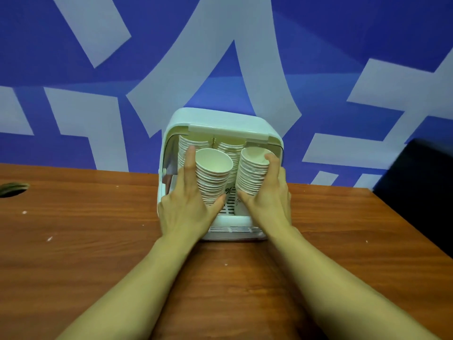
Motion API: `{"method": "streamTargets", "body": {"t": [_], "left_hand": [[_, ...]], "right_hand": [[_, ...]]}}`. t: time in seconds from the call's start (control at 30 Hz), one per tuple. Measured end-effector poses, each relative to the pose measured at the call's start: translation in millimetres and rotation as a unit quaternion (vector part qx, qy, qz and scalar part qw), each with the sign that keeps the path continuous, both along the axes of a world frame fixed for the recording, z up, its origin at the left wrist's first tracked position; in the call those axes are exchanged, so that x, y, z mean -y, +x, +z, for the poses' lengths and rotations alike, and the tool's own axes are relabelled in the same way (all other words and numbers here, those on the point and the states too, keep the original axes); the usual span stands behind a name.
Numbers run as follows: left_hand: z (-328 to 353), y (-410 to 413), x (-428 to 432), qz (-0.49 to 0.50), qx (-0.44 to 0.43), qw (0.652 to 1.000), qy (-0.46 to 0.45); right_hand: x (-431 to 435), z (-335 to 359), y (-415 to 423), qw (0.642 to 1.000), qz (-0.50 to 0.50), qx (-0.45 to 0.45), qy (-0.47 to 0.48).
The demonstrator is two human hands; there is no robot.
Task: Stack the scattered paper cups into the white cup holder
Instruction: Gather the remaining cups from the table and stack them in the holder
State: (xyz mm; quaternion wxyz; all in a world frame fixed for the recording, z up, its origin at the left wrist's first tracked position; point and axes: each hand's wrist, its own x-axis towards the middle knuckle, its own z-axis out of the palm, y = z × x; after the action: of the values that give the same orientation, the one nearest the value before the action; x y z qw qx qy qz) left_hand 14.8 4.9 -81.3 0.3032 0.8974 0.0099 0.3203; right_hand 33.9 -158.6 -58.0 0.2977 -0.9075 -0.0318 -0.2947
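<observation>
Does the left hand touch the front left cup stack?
Touching. Head view: the left hand grips the front left cup stack, thumb and finger against it.

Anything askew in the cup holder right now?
Yes. The front left cup stack stands tilted, out of line with the rear stacks, while the left hand holds it. The front right cup stack, held by the right hand, leans too. The white cup holder looks intact.

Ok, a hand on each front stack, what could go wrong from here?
The left cup stack and right cup stack reach near the cup holder top; rims might catch. The rear stacks sit just behind; a push could topple them. With left hand and right hand on cups, the holder may slide.
</observation>
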Motion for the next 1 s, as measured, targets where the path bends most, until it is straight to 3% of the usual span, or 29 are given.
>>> {"method": "streamTargets", "body": {"t": [0.23,0.63,1.0], "left_hand": [[2,0,1,-0.002,0.012,1.000,0.003],[2,-1,2,0.012,0.005,1.000,0.020],[1,0,3,0.021,-0.011,1.000,0.004]], "right_hand": [[-5,4,21,0.998,-0.044,-0.039,-0.012],[-10,19,46,0.979,-0.089,-0.120,-0.138],[-4,21,21,0.983,-0.099,-0.079,-0.131]]}}
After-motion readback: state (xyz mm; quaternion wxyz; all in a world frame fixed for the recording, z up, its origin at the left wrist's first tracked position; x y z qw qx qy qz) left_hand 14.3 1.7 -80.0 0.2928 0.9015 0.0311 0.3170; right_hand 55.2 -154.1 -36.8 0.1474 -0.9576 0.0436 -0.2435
